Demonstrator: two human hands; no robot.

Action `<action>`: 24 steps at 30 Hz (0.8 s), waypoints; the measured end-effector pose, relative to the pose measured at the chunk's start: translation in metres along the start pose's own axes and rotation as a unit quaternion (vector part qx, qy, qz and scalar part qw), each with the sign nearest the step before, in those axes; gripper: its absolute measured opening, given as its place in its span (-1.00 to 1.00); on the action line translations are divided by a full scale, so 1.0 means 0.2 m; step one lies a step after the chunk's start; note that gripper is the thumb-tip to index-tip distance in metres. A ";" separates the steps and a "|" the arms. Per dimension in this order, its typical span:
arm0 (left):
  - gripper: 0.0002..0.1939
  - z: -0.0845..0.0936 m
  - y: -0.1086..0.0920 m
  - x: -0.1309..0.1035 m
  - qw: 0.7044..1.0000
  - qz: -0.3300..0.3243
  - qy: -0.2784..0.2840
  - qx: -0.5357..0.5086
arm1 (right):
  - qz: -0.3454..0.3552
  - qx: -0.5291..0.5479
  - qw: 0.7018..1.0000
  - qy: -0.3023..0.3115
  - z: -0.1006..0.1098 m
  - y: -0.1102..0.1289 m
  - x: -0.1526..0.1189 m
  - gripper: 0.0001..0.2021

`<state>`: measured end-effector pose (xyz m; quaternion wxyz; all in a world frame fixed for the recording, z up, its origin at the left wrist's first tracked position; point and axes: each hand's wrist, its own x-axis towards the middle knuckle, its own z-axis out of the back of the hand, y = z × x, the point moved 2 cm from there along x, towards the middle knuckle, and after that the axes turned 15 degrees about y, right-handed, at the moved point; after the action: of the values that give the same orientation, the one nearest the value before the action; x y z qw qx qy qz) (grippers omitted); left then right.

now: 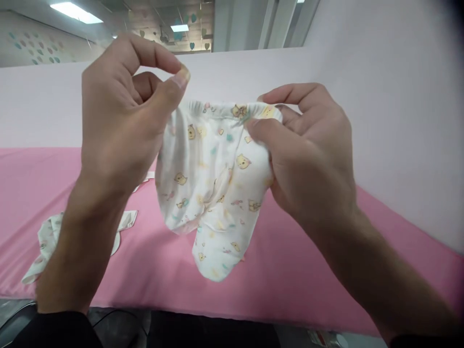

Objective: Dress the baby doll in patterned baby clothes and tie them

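Observation:
A pair of small white baby pants (213,164), printed with yellow bears and little pink and green figures, hangs in the air in front of me. One leg with a rounded, closed end points down; the other looks bunched up at the left. My right hand (308,140) pinches the right end of the gathered waistband, thumb in front and fingers behind. My left hand (123,111) is at the left end, thumb and forefinger pressed together just above the waistband. Its other fingers are curled and partly hidden, and the cloth's left corner passes behind this hand.
A pink cloth (290,270) covers the table below. On its left lies a white printed garment (47,241), partly behind my left forearm, with other white cloth pieces (127,220) nearby. A white wall panel (391,121) rises at the back and right.

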<state>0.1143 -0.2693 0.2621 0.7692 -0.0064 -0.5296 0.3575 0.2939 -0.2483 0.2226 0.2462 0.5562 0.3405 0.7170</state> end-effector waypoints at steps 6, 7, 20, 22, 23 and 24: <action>-0.86 -0.14 -0.18 -0.07 0.983 0.065 0.050 -0.163 | 0.009 0.076 0.993 0.090 -0.15 0.10 -0.12 -0.65; -0.86 -0.14 -0.20 -0.08 0.982 0.069 0.054 -0.167 | 0.019 0.052 0.993 0.103 -0.15 0.11 -0.13 -0.58; -0.10 -0.31 0.27 -0.45 0.908 0.166 0.237 -0.303 | 0.033 0.001 0.999 0.027 -0.05 -0.07 0.01 -0.78; -0.05 -0.38 0.30 -0.56 0.817 0.213 0.330 -0.422 | 0.040 -0.021 0.999 -0.009 -0.04 -0.10 0.06 -0.80; -0.12 -0.40 0.30 -0.60 0.789 0.232 0.349 -0.449 | 0.043 -0.028 0.998 -0.030 -0.03 -0.12 0.08 -0.80; -0.23 -0.41 0.30 -0.63 0.775 0.252 0.351 -0.461 | 0.043 -0.030 0.997 -0.053 -0.01 -0.16 0.11 -0.79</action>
<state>0.1262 -0.2650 0.1010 0.6892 -0.6185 -0.3034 0.2246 0.2848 -0.2127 0.2122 0.2491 0.5997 0.2812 0.7066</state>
